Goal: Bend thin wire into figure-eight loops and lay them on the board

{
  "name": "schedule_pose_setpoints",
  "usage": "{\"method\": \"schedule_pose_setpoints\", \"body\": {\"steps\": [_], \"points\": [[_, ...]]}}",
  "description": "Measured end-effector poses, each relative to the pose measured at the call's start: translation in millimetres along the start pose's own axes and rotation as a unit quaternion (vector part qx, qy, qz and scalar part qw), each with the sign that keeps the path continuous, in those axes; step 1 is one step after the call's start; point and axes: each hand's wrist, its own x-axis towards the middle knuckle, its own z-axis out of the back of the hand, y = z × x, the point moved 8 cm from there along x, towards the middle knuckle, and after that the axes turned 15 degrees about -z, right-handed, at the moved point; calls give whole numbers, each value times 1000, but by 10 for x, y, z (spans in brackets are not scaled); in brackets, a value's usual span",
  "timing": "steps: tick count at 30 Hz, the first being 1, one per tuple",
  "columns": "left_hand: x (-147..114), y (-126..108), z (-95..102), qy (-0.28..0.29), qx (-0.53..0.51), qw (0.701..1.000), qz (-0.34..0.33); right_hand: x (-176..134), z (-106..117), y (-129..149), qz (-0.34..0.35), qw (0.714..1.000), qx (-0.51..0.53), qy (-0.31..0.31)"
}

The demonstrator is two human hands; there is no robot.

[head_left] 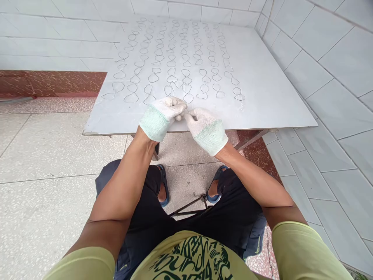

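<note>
Both of my hands wear white knit gloves with pale green cuffs and meet above the table's front edge. My left hand (pixel 171 109) is closed, its thumb and fingers pinched together. Facing it, my right hand (pixel 201 120) is closed as well, its fingertips almost touching the left ones. Whatever lies between the fingertips is too thin or hidden to make out. Just beyond the hands lies a thin dark figure-eight wire loop (pixel 188 93), one of many such loops laid flat in rows. Another loop (pixel 148 93) reaches close to my left glove.
The white tabletop (pixel 262 89) stands against a tiled wall (pixel 186 11) at the back and another tiled wall (pixel 326 66) at the right. Below are a speckled floor (pixel 52 163), table legs, and my feet in blue sandals (pixel 164 186).
</note>
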Motion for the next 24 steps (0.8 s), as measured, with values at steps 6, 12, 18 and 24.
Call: {"method": "schedule_pose_setpoints", "body": {"steps": [6,12,18,24], "points": [[58,-67,-103,50,-45,996,-50,-35,60,73,61,995,-68,-38],[51,-9,-117,-4,-118,993,-11,-79,51,89,115,976,-170,-76],[-18,38,-127,-61,-176,981,53,-218,64,191,202,941,-246,-118],[-106,25,-102,-81,-196,973,92,-295,102,254,231,910,-304,-160]]}}
